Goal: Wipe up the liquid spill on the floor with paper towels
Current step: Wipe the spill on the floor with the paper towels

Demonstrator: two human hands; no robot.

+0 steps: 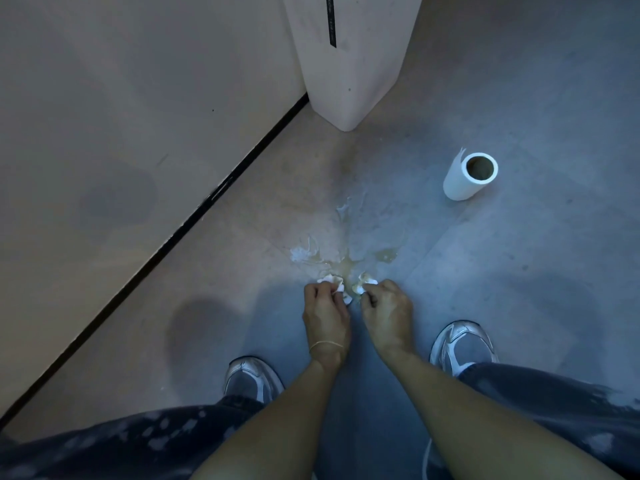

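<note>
Mid-wipe: pinching crumpled paper towels [330, 279] in curled fingers [315, 291] of left hand [325, 315] and right hand [388, 311], touching near edge of spill [346, 263]. Next probably needing pushing forward across spill; towel roll [460, 183] sitting beyond spill.

Dim grey floor [536, 289], beige wall [104, 98] (black base strip [263, 143]), perhaps a cabinet [349, 64]

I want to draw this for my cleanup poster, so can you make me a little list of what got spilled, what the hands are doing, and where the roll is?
Spill: yellowish puddle with splashes on the floor
Left hand: fingers grip crumpled paper towel at the puddle's near edge
Right hand: also grips crumpled towel, close beside the left
Roll: thin, on the floor beyond and right of the puddle, not touching it
</note>
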